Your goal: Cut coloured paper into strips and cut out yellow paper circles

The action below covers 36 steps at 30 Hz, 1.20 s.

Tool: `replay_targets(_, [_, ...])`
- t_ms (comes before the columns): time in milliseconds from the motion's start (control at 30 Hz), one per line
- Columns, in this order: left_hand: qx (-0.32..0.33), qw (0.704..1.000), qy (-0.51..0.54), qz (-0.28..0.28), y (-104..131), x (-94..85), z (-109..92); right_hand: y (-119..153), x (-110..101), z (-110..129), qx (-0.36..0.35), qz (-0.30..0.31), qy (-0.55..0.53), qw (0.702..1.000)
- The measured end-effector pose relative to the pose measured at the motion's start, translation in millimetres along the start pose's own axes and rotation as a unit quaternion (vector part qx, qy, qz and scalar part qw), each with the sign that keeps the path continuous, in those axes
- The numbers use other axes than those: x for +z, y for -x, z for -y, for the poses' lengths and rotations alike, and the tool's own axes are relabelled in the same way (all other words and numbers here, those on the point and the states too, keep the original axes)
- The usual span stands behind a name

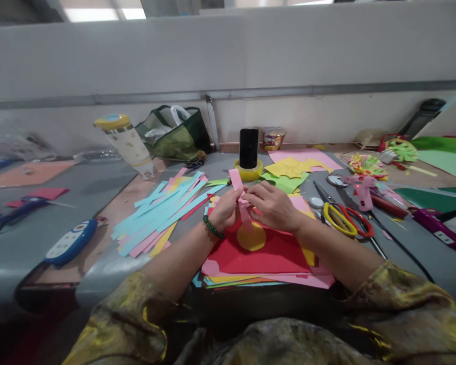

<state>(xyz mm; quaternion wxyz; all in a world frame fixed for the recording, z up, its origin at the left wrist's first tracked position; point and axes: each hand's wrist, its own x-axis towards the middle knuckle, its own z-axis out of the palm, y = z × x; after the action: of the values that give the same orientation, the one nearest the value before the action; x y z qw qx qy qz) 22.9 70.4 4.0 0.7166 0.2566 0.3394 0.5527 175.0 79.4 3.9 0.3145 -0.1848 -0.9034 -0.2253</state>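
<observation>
Both my hands meet over a stack of coloured paper, working on a pink paper strip [235,177]. My left hand [227,209], with a green bead bracelet [213,228] at the wrist, pinches the strip from the left. From the right, my right hand [271,204] has its fingers closed on the same strip. The strip's upper end sticks up past the fingers, and its lower part hangs toward a yellow paper circle [252,238]. That circle lies on a red sheet [266,258] at the top of the stack. The fingertips partly hide the strip's middle.
Left of the stack lies a pile of blue, pink and yellow strips [163,213]. To the right are yellow-handled scissors [340,220], red-handled scissors [361,223] and a pink glue gun [363,190]. Behind stand a phone [248,147], a tumbler [127,144] and a green bag [178,134].
</observation>
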Motion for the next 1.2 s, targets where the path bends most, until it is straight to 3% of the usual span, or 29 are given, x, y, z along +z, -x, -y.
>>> replay_targets(167, [-0.019,1.0,0.002,0.011,1.4,4.6,3.0,-0.1,-1.4,-2.6,-0.027,-0.019,0.078,0.996])
replay_targets(500, [-0.025,0.998,0.022,-0.057,-8.2,-5.0,-11.1,-3.9,-8.7,8.4,-0.098,-0.012,-0.015,0.995])
replay_targets(767, [-0.015,0.996,0.03,-0.077,-7.4,-4.2,-19.9,-5.6,-8.9,16.0,-0.134,-0.015,-0.015,0.991])
replay_targets(867, [-0.008,0.997,0.024,-0.07,-8.2,-4.5,-21.7,-3.6,-9.7,13.0,-0.101,-0.012,-0.082,0.991])
replay_targets(933, [-0.006,0.998,0.015,-0.061,-7.5,-4.2,-21.8,-1.8,-9.2,8.8,-0.01,-0.032,-0.17,0.985])
replay_targets(1033, [-0.015,0.999,-0.009,-0.04,-3.3,-2.5,-18.6,-0.2,-4.0,0.0,0.228,-0.087,-0.3,0.922])
replay_targets(1133, [-0.045,0.997,-0.059,0.015,3.2,-0.5,-10.6,-0.9,4.3,-8.1,0.416,-0.096,-0.432,0.794])
replay_targets(1200, [-0.069,0.988,-0.11,0.08,7.4,0.4,-4.5,-1.6,8.1,-10.9,0.468,-0.058,-0.515,0.716])
